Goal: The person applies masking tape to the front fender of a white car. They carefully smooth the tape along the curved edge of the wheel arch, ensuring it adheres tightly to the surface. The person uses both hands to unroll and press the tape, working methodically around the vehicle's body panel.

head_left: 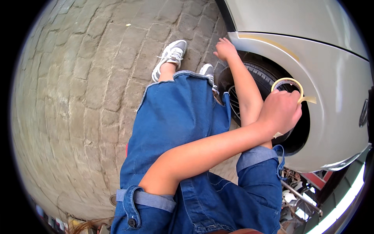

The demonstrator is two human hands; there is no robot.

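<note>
One roll of tape (288,80), in front of the wheel (260,74), is grasped by the left hand (281,111); the right hand (226,49), beside the wheel, looks loosely spread, gripping nothing visible. Best, probably, to keep the loose end (309,100) straight and off the wheel.

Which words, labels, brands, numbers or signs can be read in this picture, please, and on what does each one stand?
No text can be read with certainty.
Tape roll in the left hand: small marks inside its ring, too small to read.
Red panel at lower right: too blurred to tell any lettering.
</note>
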